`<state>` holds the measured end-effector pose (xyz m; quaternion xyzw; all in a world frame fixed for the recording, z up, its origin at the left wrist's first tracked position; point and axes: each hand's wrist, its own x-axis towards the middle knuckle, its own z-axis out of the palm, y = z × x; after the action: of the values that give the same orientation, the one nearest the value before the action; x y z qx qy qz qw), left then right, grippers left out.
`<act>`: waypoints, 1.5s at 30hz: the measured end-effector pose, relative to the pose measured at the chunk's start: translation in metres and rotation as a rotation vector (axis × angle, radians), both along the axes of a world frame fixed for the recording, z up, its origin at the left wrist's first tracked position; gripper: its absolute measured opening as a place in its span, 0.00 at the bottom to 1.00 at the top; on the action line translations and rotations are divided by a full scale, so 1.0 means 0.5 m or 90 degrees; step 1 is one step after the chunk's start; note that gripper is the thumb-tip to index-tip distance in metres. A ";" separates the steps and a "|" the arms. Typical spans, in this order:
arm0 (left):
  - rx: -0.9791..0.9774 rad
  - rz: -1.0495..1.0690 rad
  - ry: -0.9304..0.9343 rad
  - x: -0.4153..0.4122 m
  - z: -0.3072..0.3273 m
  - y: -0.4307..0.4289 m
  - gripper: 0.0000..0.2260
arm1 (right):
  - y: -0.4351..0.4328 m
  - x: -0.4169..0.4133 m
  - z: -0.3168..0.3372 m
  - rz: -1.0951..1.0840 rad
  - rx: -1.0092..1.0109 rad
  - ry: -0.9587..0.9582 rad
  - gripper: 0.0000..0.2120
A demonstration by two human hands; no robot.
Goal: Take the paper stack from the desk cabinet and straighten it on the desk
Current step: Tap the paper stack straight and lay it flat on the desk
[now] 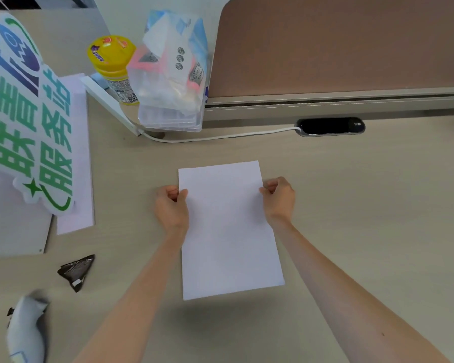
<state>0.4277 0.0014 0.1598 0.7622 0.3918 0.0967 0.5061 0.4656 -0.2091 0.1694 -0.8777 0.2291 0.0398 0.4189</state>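
The paper stack, plain white with its edges lined up flush, is held over the middle of the desk, the left hand and right hand each closed around one long edge near the top.

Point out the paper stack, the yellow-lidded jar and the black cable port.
paper stack (pixel 230 231), head view, middle of top sheet
yellow-lidded jar (pixel 110 49), head view, lid
black cable port (pixel 330 126), head view, centre
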 end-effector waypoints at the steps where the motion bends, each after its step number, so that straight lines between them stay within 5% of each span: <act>1: -0.003 -0.006 -0.006 -0.007 0.005 -0.001 0.08 | -0.004 -0.012 0.002 0.002 0.005 0.001 0.04; 20: -0.119 -0.049 0.017 -0.273 0.056 -0.064 0.12 | -0.038 -0.287 0.036 0.078 0.042 0.073 0.14; 33: -0.110 -0.131 0.010 -0.292 0.079 -0.056 0.15 | -0.042 -0.294 0.053 0.158 0.008 0.118 0.18; 38: 0.047 -0.207 0.001 -0.254 0.070 -0.051 0.16 | -0.023 -0.264 0.061 0.207 -0.081 0.032 0.21; 43: 0.517 -0.457 -0.014 -0.193 0.055 -0.072 0.24 | 0.014 -0.212 0.063 0.362 -0.220 -0.069 0.22; 45: 0.599 -0.553 0.001 -0.161 0.047 -0.074 0.25 | 0.020 -0.187 0.049 0.440 -0.293 -0.107 0.24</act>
<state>0.3474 -0.0357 0.1831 0.9922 -0.0369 0.0439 0.1106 0.3719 -0.1992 0.1940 -0.9738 -0.1106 0.0543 0.1912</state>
